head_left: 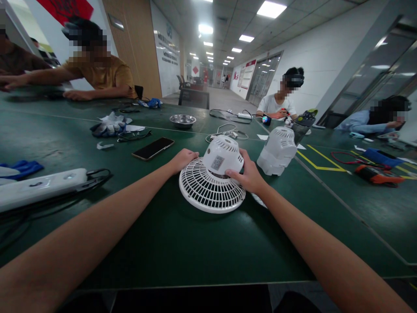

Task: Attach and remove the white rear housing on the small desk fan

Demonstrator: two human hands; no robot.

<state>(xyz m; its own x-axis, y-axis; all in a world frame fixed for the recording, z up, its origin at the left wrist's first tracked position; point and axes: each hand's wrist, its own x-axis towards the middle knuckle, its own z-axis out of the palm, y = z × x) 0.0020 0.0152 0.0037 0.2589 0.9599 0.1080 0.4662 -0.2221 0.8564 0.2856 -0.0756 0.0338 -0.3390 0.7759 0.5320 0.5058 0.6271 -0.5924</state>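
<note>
A white fan head [224, 154] lies grille-down on the green table, its motor housing with a grey label facing up. My right hand [249, 174] wraps round the right side of the housing, thumb on the near side. At the far left rim of the round fan grille [211, 198], my left hand [184, 161] is closed on the edge; its fingertips are partly hidden. To the right stands a white plastic fan base [276, 152], apart from my hands. Part of a flat white piece [259, 201] shows beneath my right wrist.
A phone [153, 148], a metal bowl [183, 121] and work gloves [109, 124] lie beyond my left arm. A white power strip [42, 187] is at left. An orange multimeter [378, 174] lies at right. Several people sit round the table [195, 252].
</note>
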